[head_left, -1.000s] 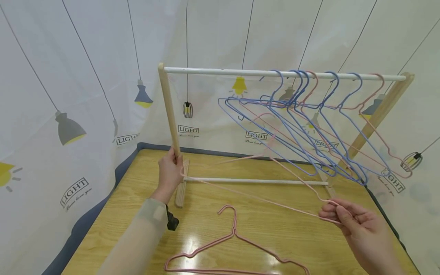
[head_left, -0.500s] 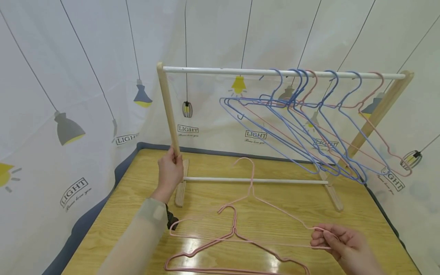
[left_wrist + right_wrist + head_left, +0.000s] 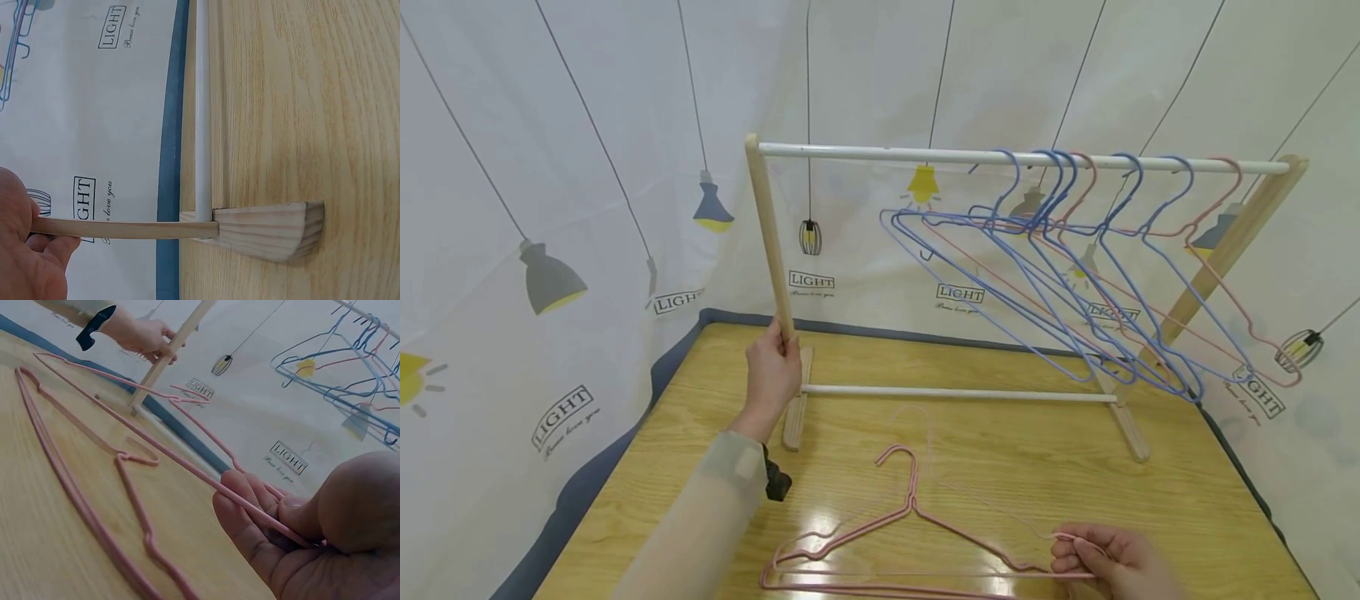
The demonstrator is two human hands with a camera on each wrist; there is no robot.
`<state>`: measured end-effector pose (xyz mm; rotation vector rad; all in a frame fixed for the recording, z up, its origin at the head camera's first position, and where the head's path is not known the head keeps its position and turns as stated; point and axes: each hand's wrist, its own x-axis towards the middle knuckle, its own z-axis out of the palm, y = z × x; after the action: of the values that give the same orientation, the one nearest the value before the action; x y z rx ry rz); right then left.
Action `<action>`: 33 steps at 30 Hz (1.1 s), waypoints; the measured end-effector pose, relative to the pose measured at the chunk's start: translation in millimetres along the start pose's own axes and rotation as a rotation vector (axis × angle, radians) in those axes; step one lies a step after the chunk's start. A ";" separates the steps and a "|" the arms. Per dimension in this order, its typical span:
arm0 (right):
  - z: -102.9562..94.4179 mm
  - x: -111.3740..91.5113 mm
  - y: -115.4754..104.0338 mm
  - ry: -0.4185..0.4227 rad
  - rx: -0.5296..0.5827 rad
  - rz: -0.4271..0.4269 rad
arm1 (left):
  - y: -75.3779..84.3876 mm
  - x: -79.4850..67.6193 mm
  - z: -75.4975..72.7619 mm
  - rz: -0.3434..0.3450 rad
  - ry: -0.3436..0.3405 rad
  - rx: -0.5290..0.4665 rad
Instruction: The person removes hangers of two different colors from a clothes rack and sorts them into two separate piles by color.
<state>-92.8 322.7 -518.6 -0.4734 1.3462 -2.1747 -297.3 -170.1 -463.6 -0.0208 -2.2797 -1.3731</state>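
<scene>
My left hand [image 3: 772, 367] grips the left wooden post [image 3: 769, 242] of a clothes rack, low near its foot. In the left wrist view, the fingers curl round that post [image 3: 125, 229]. Between thumb and fingers, my right hand [image 3: 1112, 560] pinches the right end of a pink wire hanger [image 3: 156, 444]. Its hook points away, and it is held low over the table, overlapping in the head view a pink hanger [image 3: 913, 503] that lies flat at the front. That lying hanger shows doubled wires, as if more than one is stacked.
Several blue hangers [image 3: 1101, 237] and a few pink hangers [image 3: 1240, 179] hang bunched on the right half of the rack's white top bar [image 3: 880, 153]. A white lower bar [image 3: 955, 393] joins the feet. Behind the wooden table [image 3: 647, 500] hangs a lamp-patterned curtain [image 3: 625, 125].
My right hand has brought the pink hanger down and toward me, from in front of the rack to low over the lying hanger. The left hand stays on the post.
</scene>
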 end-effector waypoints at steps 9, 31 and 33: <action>-5.6 3.9 24.7 -0.024 0.028 0.044 | 1.7 0.2 0.2 -0.015 -0.003 -0.011; 35.4 14.4 20.0 0.529 -0.950 -0.055 | 3.0 -0.2 -0.4 -0.034 -0.012 -0.027; 38.3 16.6 19.1 0.559 -0.982 -0.157 | 2.6 -0.4 -0.3 -0.038 -0.013 -0.026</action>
<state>-80.1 278.6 -518.6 -0.3105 2.7625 -1.6613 -296.2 -168.9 -461.5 0.0059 -2.2834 -1.4263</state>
